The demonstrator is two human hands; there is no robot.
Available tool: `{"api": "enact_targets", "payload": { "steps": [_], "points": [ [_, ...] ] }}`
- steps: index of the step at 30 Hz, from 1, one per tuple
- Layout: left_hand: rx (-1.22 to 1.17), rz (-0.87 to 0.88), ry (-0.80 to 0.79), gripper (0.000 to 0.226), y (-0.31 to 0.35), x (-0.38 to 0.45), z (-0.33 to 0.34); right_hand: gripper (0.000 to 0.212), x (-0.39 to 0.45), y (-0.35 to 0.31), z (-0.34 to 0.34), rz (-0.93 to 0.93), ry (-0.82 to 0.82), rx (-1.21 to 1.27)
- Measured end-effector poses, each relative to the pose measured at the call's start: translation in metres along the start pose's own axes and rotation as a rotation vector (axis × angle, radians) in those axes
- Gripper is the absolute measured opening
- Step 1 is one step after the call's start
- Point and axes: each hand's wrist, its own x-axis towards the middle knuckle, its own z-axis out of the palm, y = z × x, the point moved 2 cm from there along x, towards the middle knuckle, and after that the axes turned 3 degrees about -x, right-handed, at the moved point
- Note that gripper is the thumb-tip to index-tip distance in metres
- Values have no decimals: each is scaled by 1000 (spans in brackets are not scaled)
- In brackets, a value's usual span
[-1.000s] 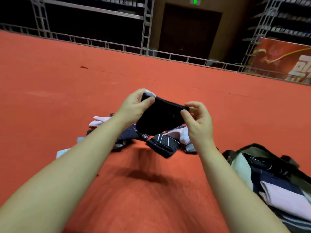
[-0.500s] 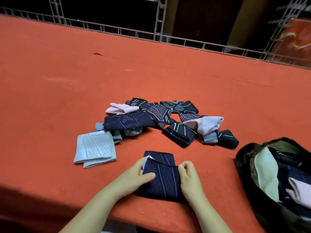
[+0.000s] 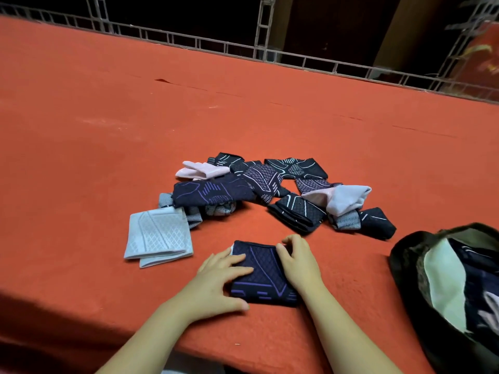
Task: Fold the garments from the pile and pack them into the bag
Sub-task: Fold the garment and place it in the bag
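Note:
A folded navy garment with purple lines [image 3: 263,273] lies flat on the red surface near its front edge. My left hand [image 3: 221,282] presses on the garment's left side with spread fingers. My right hand [image 3: 298,261] rests on its right side, fingertips curled at the top right corner. Behind them lies the pile of garments [image 3: 259,184], dark patterned, pink and grey pieces. A dark bag [image 3: 410,268] stands open at the right with folded pieces inside.
A folded pale grey garment [image 3: 159,236] lies left of my hands. The red-covered surface [image 3: 108,117] stretches far back to a metal truss railing [image 3: 270,54]. Its front edge runs just below my wrists.
The navy garment went from held up in the air to lying flat on the surface. My hands now press it down, the left one spread wider than half a second ago.

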Motion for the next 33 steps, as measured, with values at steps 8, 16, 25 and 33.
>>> {"api": "enact_targets", "payload": {
  "steps": [8,16,25,33],
  "points": [
    [58,10,16,73,-8,11,-1,61,-58,12,-14,-349,-156,-6],
    [-276,-70,86,17,-3,4,-7,45,-62,13,-14,-433,-210,-15],
    [-628,-116,165,16,14,10,1,15,-81,7,-20,-305,-33,179],
    [-507,-161,258,70,30,6,15,13,-74,8,-26,55,189,303]
  ]
}}
